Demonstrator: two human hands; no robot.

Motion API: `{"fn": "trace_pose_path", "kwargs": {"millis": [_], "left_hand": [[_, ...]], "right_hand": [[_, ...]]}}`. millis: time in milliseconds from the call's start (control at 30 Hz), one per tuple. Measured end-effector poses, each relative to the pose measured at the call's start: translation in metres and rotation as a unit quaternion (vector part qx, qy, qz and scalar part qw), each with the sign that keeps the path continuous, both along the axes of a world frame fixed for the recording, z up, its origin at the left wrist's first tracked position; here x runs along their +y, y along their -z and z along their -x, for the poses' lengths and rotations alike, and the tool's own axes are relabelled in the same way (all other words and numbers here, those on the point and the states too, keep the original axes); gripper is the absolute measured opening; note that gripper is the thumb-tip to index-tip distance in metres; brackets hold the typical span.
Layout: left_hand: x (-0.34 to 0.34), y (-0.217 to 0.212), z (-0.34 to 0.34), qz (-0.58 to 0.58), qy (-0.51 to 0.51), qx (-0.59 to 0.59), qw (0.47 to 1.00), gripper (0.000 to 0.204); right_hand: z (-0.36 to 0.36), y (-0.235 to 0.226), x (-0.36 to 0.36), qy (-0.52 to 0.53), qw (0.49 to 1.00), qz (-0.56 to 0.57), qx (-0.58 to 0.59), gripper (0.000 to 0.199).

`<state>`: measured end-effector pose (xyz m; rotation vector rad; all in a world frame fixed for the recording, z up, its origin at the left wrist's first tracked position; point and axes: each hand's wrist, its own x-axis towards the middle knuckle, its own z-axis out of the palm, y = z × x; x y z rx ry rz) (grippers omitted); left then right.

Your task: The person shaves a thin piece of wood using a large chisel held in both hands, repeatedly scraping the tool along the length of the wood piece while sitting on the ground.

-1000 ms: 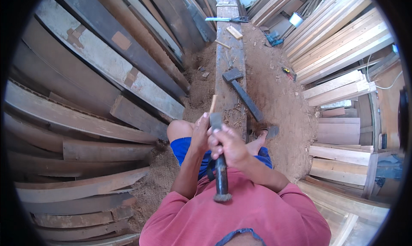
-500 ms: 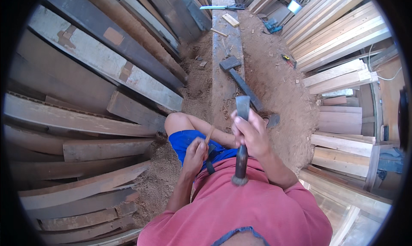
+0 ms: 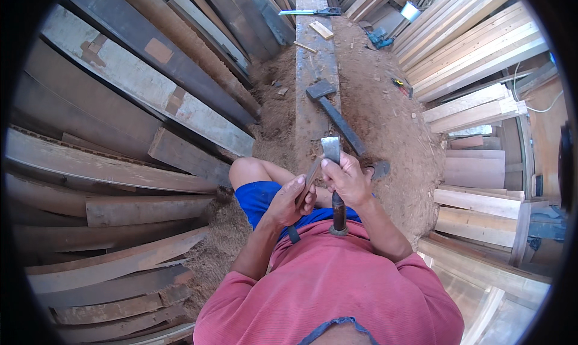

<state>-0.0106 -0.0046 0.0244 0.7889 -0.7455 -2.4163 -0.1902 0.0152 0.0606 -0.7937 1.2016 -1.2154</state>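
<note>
My right hand (image 3: 350,181) is closed around the upper part of a wide chisel (image 3: 339,217), its bright blade pointing away from me and its dark handle toward my shirt. In my left hand (image 3: 288,203), a thin brown strip of wood (image 3: 309,179) is gripped between thumb and fingers. The strip slants up beside the chisel blade; whether the two touch I cannot tell. Just beyond my hands, a mallet (image 3: 343,123) with a blocky dark head lies across the long plank bench (image 3: 308,123).
Farther along the bench lie small wood pieces (image 3: 321,30) and a saw (image 3: 308,12). Old boards (image 3: 114,110) lean at the left, paler timber (image 3: 481,50) is stacked at the right. A blue power tool (image 3: 379,39) and a yellow-and-red hand tool (image 3: 401,86) rest on the sawdust-covered ground.
My left hand has risen and moved right, bringing the wood strip next to the chisel. The chisel blade has shifted slightly left, and its handle end has moved away from my chest.
</note>
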Motion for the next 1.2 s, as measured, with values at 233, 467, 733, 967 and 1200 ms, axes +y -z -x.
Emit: {"fn": "trace_pose_path", "kwargs": {"millis": [233, 467, 733, 967, 1200], "left_hand": [[-0.019, 0.013, -0.006, -0.013, -0.079, -0.017, 0.997, 0.034], [-0.041, 0.004, 0.009, -0.036, -0.128, -0.015, 0.991, 0.031], [-0.051, 0.006, 0.003, 0.194, -0.095, -0.116, 0.969, 0.028], [-0.026, -0.04, 0.0, 0.32, -0.106, -0.178, 0.924, 0.033], [-0.014, -0.048, 0.001, 0.296, -0.116, -0.19, 0.929, 0.035]], "right_hand": [[-0.018, 0.014, 0.005, 0.044, 0.996, -0.033, -0.068, 0.018], [-0.007, -0.007, -0.028, 0.148, 0.963, 0.014, -0.226, 0.02], [-0.069, -0.024, 0.014, -0.029, 0.915, -0.134, -0.38, 0.016], [-0.065, -0.049, 0.023, -0.04, 0.952, -0.081, -0.293, 0.016], [-0.057, -0.057, 0.026, -0.039, 0.964, -0.074, -0.254, 0.018]]}}
